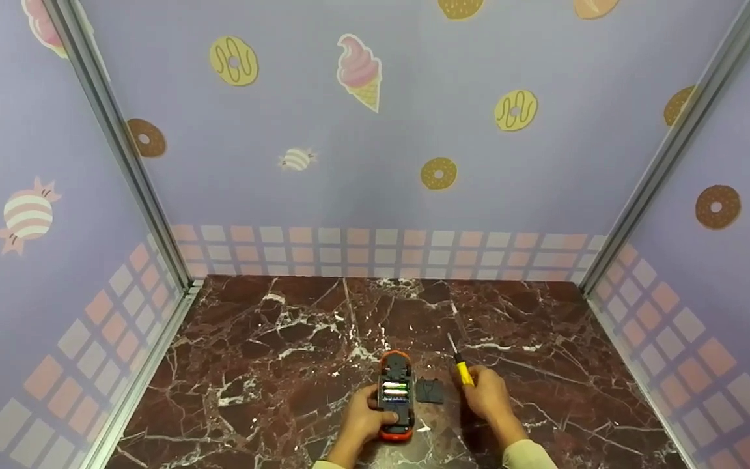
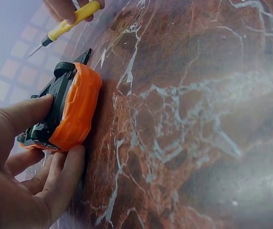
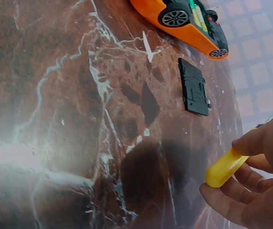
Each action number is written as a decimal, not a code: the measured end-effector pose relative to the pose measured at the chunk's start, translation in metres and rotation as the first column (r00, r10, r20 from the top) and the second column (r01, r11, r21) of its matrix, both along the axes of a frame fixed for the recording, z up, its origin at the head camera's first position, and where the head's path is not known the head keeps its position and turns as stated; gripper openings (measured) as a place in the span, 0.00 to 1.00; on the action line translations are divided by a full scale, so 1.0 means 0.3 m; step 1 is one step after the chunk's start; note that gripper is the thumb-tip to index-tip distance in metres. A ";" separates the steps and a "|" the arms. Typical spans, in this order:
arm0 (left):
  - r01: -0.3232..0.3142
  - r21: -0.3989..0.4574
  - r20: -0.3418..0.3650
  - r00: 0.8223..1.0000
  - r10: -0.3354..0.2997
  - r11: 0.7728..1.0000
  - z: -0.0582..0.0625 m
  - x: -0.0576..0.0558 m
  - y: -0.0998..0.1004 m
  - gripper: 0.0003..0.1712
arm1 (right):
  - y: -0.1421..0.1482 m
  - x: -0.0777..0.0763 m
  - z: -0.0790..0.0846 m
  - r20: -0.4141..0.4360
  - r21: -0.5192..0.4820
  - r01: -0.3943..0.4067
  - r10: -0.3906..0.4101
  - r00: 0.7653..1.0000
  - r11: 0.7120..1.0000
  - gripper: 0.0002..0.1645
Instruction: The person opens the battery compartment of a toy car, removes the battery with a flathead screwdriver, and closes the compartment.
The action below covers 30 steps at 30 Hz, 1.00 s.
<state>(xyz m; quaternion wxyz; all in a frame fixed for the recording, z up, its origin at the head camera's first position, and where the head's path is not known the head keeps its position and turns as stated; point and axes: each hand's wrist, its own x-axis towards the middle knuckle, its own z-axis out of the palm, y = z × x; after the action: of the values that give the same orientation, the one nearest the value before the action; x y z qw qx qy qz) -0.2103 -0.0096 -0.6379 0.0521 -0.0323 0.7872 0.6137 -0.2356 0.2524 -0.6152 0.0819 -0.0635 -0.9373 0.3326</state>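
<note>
An orange toy car (image 1: 396, 417) lies upside down on the table, its black underside facing up. Several batteries (image 1: 395, 391) sit in its uncovered battery compartment. My left hand (image 1: 363, 417) grips the car from the left, thumb across the underside and fingers against its side, as the left wrist view shows. In my right hand (image 1: 489, 393) is a yellow-handled screwdriver (image 1: 463, 372), held by the handle with its metal tip pointing away from me. Flat on the table between car and right hand lies a black battery cover (image 3: 193, 87).
The dark red marble-patterned table (image 1: 271, 391) reaches to a patterned back wall (image 1: 388, 202). Metal posts stand at the back left and back right corners, with patterned side walls on both sides.
</note>
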 end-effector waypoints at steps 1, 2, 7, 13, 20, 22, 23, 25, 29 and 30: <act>-0.003 0.001 0.003 1.000 0.003 1.000 0.001 0.000 0.000 0.45 | 0.000 0.000 0.002 -0.004 -0.009 -0.001 0.001 1.000 1.000 0.15; -0.004 -0.003 0.005 1.000 0.004 1.000 0.003 0.001 0.001 0.45 | 0.000 0.000 0.003 -0.010 -0.011 -0.001 0.001 1.000 1.000 0.15; 0.012 0.016 -0.001 1.000 -0.012 1.000 0.007 -0.003 0.006 0.44 | -0.003 0.004 0.014 -0.049 -0.008 -0.014 0.013 0.999 1.000 0.11; 0.023 0.026 -0.007 1.000 -0.023 0.999 0.014 -0.001 0.005 0.43 | -0.018 0.011 0.027 -0.043 0.010 -0.086 0.086 0.995 0.996 0.08; 0.030 0.052 0.027 0.999 -0.031 0.998 0.015 0.006 0.005 0.45 | -0.041 0.032 0.029 -0.049 0.142 -0.169 0.178 0.983 0.975 0.07; 0.030 0.054 0.042 0.999 -0.032 0.998 0.015 0.008 0.007 0.45 | -0.045 0.036 0.032 -0.054 0.170 -0.186 0.197 0.979 0.968 0.07; 0.031 0.054 0.046 0.998 -0.033 0.998 0.016 0.008 0.008 0.44 | -0.047 0.038 0.035 -0.054 0.181 -0.189 0.202 0.978 0.965 0.07; 0.029 0.048 0.043 0.999 -0.031 0.998 0.018 0.007 0.011 0.44 | -0.049 0.038 0.040 -0.049 0.198 -0.195 0.209 0.977 0.961 0.07; 0.014 -0.004 0.015 1.000 -0.014 1.000 0.021 -0.003 0.017 0.43 | -0.053 0.033 0.052 -0.039 0.235 -0.214 0.229 0.973 0.948 0.07; 0.011 -0.021 0.008 1.000 -0.011 1.000 0.021 -0.006 0.017 0.44 | -0.054 0.032 0.056 -0.035 0.241 -0.221 0.236 0.971 0.945 0.08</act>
<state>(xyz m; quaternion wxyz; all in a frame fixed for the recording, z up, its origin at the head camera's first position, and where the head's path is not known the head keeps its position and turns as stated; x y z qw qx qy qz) -0.2121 -0.0044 -0.6317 0.0582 -0.0307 0.7936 0.6049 -0.2260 0.2364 -0.5983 0.0796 0.0662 -0.9681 0.2282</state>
